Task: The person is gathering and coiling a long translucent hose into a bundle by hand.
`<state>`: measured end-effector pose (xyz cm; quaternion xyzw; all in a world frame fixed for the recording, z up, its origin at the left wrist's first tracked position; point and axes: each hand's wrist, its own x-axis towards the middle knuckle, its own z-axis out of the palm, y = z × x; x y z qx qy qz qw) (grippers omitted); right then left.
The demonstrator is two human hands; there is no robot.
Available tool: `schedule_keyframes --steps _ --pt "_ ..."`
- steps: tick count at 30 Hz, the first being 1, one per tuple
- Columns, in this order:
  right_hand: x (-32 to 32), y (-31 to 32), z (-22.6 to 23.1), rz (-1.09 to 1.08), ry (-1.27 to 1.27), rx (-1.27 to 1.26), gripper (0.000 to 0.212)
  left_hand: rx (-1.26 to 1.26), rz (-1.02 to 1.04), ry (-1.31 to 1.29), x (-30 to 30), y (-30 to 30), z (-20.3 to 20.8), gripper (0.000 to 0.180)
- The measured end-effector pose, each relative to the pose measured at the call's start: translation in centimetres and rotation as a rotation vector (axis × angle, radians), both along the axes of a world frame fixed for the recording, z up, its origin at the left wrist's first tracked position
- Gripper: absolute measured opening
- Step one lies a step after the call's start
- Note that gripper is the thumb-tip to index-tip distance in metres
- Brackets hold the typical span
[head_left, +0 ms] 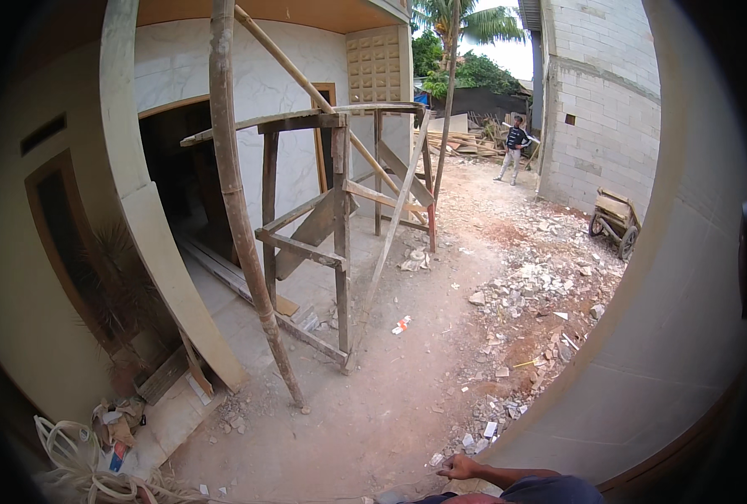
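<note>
the person's right hand (456, 467) sits at half past five, its fingers curled; whether they pinch anything, i cannot tell. nearest it, around five o'clock, lies a white fragment (491, 429) at the edge of rubble (550, 281) running up toward three o'clock. a wooden scaffold (340, 218) stands toward ten, another person (516, 144) toward two

1 wide fisheye view looks from the person's head, tilted downward and facing along a dirt passage (428, 361); the right hand (459, 466) sits close at the lower edge, the timber scaffold (341, 244) midway, the pale block wall (604, 118) farther off.
</note>
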<state>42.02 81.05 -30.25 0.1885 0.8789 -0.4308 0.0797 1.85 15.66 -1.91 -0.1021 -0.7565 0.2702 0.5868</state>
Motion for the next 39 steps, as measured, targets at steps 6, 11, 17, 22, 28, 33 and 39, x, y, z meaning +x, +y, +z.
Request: schedule_keyframes --steps 6,11,17,22,28,33,39 --pt "-9.4 -2.7 5.1 0.192 0.322 0.056 0.053 0.256 -0.024 -0.130 -5.1 -8.7 -9.9 0.036" --pt "-14.6 -9.2 23.0 0.350 0.436 -0.219 0.034 0.088 -0.098 -0.092 -3.4 -7.9 -6.9 0.031" --pt "-15.7 -11.7 32.9 0.417 0.579 -0.449 0.026 0.242 -0.300 -0.136 0.9 -1.0 0.9 0.032" --pt "-15.2 -11.0 32.3 0.403 0.633 -0.419 0.024 0.401 -0.433 -0.199 2.1 3.3 3.8 0.034" --pt "-14.6 -10.7 31.0 0.387 0.581 -0.440 0.024 0.605 -0.583 -0.329 2.7 7.2 5.1 0.036" --pt "-15.3 -11.2 30.8 0.381 0.586 -0.441 0.023 0.833 -0.720 -0.466 3.2 9.6 5.3 0.037" --pt "-17.6 -11.5 32.6 0.343 0.758 -0.498 0.024 1.108 -0.882 -0.647 3.3 11.9 5.0 0.040"
